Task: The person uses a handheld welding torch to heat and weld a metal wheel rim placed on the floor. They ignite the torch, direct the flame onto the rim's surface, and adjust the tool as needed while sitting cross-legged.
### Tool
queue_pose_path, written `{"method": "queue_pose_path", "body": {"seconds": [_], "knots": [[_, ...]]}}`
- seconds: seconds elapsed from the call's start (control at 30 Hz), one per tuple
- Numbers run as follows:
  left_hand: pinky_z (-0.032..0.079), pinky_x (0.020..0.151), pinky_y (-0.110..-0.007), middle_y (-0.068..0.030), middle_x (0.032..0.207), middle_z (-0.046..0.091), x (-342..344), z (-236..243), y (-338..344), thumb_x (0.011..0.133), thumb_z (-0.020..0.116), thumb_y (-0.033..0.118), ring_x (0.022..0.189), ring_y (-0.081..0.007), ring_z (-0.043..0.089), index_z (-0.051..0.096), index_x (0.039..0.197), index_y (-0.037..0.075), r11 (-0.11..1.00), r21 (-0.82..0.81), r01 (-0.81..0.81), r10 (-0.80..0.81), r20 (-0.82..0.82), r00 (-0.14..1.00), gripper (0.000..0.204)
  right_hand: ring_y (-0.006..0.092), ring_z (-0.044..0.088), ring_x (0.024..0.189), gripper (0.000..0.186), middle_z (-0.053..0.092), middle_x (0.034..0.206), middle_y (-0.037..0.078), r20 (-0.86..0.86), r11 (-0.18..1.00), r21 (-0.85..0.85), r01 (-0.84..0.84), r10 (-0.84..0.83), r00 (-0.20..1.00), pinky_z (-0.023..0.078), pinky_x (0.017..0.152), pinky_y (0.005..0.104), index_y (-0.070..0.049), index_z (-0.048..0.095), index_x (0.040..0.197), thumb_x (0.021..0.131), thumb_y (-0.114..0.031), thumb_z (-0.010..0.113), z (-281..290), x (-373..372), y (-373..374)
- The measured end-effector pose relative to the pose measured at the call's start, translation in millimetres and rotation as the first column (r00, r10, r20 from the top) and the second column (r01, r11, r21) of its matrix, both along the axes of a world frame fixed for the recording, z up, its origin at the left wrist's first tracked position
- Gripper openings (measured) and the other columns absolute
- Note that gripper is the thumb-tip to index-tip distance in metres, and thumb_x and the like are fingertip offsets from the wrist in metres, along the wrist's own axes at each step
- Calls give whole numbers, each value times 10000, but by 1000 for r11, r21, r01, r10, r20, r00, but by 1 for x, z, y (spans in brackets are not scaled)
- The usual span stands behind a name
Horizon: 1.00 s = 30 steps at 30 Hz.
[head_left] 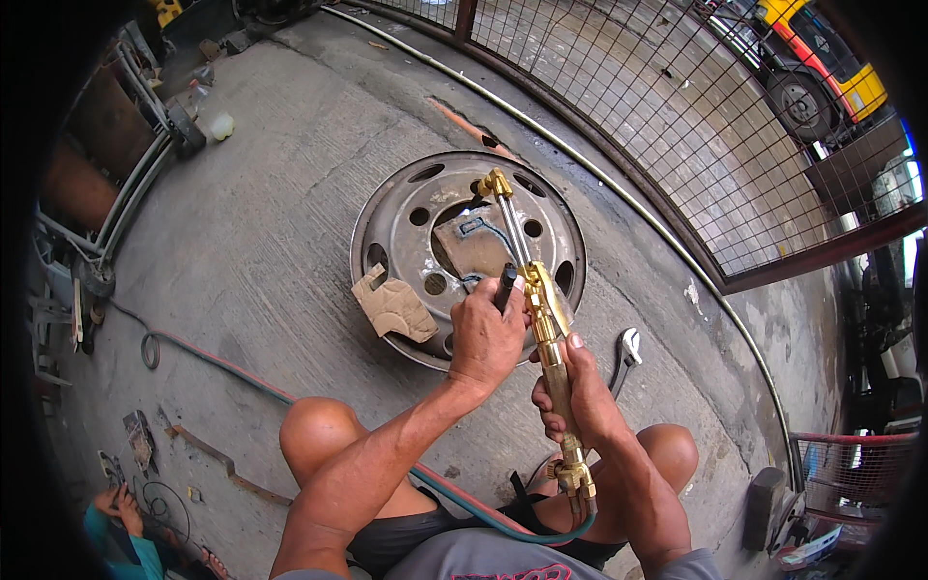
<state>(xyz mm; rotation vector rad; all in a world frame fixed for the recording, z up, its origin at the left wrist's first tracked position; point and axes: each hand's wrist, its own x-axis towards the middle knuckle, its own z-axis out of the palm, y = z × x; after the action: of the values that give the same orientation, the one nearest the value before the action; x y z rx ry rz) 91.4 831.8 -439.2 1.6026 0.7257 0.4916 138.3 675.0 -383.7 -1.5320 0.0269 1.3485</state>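
My right hand [578, 396] grips the brass body of a cutting torch [543, 329], whose thin tubes run up to a brass tip [496, 182] over a grey steel wheel rim [387, 222] lying flat on the concrete. My left hand [486, 333] is closed around a small black cylinder [506, 286] held against the torch near its lever. A flat metal plate [476, 244] with a drawn outline rests in the rim's centre hole. My bare knees are bent below the hands.
A piece of brown cardboard [393, 307] lies on the rim's near edge. A wrench [626, 353] lies to the right on the concrete. Red and green hoses [242, 380] trail left toward a cart. A mesh fence [677, 116] curves behind; another person crouches at lower left [126, 532].
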Motion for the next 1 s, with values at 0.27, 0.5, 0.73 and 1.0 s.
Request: {"method": "queue_pose_path", "body": {"seconds": [0.27,0.5,0.73,1.0], "knots": [[629,620,-329,-124,772,735,1,3,-1,1077,571,275,693,-193,752,668,940,-71,999,-32,-14,14,-3,1000,385,121,440,448,672,490,690,29,-17,1000,16,11,-11,1000,420,405,303,-72,476,1233,1070,-661,196,-1,1,-1],[631,622,-330,-127,773,734,1,3,-1,1078,566,281,688,-196,750,673,953,-76,999,-42,-8,8,1,1000,394,122,445,451,675,495,695,30,-18,1000,6,18,-18,1000,423,402,306,-72,476,1238,1070,-666,204,-2,1,-1],[632,625,-331,-127,782,733,1,9,-2,1081,564,287,697,-196,749,673,972,-77,996,-85,-7,8,12,1000,396,94,401,447,732,480,695,9,22,1000,-28,-3,4,1000,396,409,274,-98,494,1253,1039,-722,176,-1,0,0],[634,632,-333,-131,792,736,1,6,-1,1080,561,272,702,-197,750,676,976,-77,997,-81,3,-3,-6,1000,382,95,404,446,735,484,698,9,21,999,-42,3,-2,1000,396,411,274,-99,497,1262,1039,-722,179,-1,0,1]]}}
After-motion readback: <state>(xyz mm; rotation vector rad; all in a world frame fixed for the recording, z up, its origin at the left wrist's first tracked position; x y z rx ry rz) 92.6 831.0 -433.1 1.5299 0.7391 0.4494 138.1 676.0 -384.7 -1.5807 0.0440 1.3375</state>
